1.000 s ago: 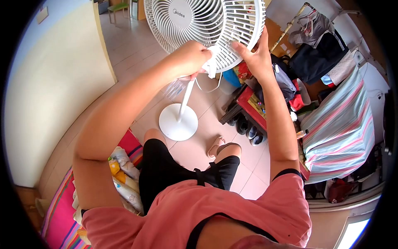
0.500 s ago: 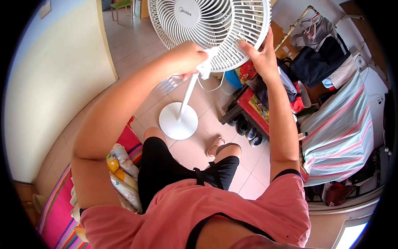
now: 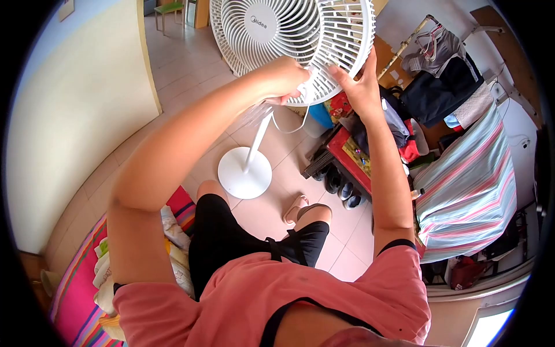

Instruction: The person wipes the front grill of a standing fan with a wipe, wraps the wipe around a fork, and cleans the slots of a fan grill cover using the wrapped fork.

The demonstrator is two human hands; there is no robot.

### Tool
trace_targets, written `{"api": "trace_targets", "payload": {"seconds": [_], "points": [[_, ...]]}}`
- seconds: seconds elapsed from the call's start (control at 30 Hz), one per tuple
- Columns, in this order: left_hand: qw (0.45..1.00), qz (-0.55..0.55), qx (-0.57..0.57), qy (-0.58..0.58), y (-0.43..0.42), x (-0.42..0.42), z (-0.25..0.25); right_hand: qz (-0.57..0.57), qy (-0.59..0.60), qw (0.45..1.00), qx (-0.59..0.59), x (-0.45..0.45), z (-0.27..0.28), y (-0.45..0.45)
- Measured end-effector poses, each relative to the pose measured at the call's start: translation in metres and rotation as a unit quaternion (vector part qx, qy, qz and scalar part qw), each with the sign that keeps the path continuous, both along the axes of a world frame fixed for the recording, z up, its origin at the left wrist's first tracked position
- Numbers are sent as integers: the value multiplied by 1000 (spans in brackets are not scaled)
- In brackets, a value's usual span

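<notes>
In the head view, the one piece of writing I can read is the dark "Midea" on the round hub (image 3: pixel 261 23) of the fan (image 3: pixel 300 34), with a small curved mark against its first letter. The fan is white all over and stands on the pale pink tiled floor (image 3: pixel 338 222), right in front of my knees, its top cut off by the upper edge of the view. Curved ribs sweep out from the hub, and a ring of closer slots runs nearer the rim. Below the head, a slim pole (image 3: pixel 256 141) drops at a slant to a round, smooth base (image 3: pixel 245 173), and a thin white cord (image 3: pixel 289 132) loops beside it. My left hand (image 3: pixel 283 80) is bunched at the fan's lower front, fingers closed around a white wad (image 3: pixel 310 87), cloth or tissue, I can't tell which; something see-through and blurred hangs beneath it. My right hand (image 3: pixel 361 87) grips the fan's rim at the right, thumb on the front grille, fingers curled behind. To the fan's lower right is a red-topped bench (image 3: pixel 346 141) with shoes (image 3: pixel 341 188) underneath; farther right of the fan hangs a striped cloth (image 3: pixel 468 191).
</notes>
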State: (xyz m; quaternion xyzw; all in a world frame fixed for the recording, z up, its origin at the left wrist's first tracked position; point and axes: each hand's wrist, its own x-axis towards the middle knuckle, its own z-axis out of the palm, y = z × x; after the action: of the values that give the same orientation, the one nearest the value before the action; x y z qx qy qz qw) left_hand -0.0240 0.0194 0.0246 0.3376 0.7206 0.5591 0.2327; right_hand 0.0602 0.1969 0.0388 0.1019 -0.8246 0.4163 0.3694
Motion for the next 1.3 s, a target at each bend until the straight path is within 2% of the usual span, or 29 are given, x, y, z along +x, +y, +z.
{"api": "trace_targets", "payload": {"seconds": [0.17, 0.37, 0.4, 0.43, 0.5, 0.63, 0.83, 1.03, 1.13, 1.3], "points": [[998, -52, -41, 7, 12, -22, -3, 14, -13, 1000, -16, 1, 1, 0], [992, -103, -75, 27, -36, 7, -5, 21, -1, 1000, 7, -6, -2, 12], [993, -44, -85, 64, -40, 20, 0, 22, 0, 1000, 7, -8, -3, 13], [993, -44, -88, 65, -41, 16, -4, 22, 0, 1000, 4, -7, -4, 13], [998, -52, 23, -34, -40, 7, -10, 32, 8, 999, 14, -5, -1, 12], [995, -36, 64, -69, -34, 8, 4, 97, 10, 995, -27, -2, -4, 13], [994, -60, 39, -88, -18, 11, 6, 88, -1, 995, -41, 0, -5, 11], [994, -11, 55, -97, -1, 5, 10, 46, -3, 999, -8, -3, -6, 16], [994, -42, 46, -89, -6, 1, 7, 45, 6, 999, -9, -4, -8, 17], [1000, 9, -8, -17, -39, 14, 0, 63, 11, 998, -8, -8, -8, 22]]}}
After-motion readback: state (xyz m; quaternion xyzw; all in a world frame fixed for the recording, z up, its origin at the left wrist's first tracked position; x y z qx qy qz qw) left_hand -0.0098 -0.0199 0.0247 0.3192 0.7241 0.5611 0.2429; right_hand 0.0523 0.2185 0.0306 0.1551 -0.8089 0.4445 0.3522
